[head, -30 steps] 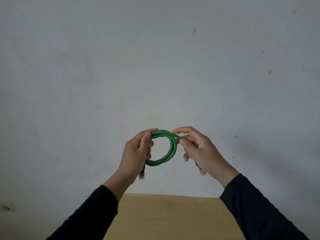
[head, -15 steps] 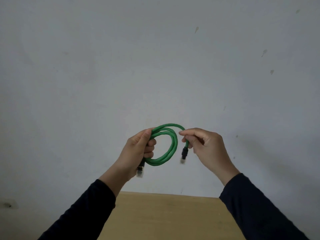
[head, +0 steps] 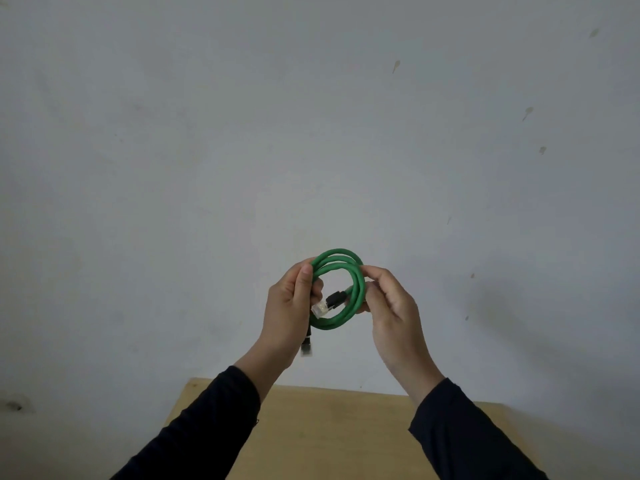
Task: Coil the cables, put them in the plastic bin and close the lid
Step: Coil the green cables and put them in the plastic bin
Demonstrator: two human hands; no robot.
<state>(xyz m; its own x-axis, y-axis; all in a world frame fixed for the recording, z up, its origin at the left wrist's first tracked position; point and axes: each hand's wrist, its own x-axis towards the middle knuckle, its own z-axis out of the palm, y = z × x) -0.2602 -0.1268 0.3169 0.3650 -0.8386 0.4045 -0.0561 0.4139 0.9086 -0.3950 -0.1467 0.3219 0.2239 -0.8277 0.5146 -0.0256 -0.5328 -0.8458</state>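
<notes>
Cable (head: 341,289) between hands, above table (head: 332,427); wall (head: 311,133) behind

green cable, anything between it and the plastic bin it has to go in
Cannot tell: no bin shows in this view. The green cable is held coiled in the air by the left hand and right hand, above the far edge of a wooden table, in front of a bare wall.

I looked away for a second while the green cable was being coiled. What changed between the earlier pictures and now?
The right hand brought the free end round: its plug, which hung outside the loop half a second ago, now lies inside the green cable coil, and the right fingers pinch the coil's right side. The left hand grips the left side as before, with the other plug hanging below. The table is unchanged.
</notes>
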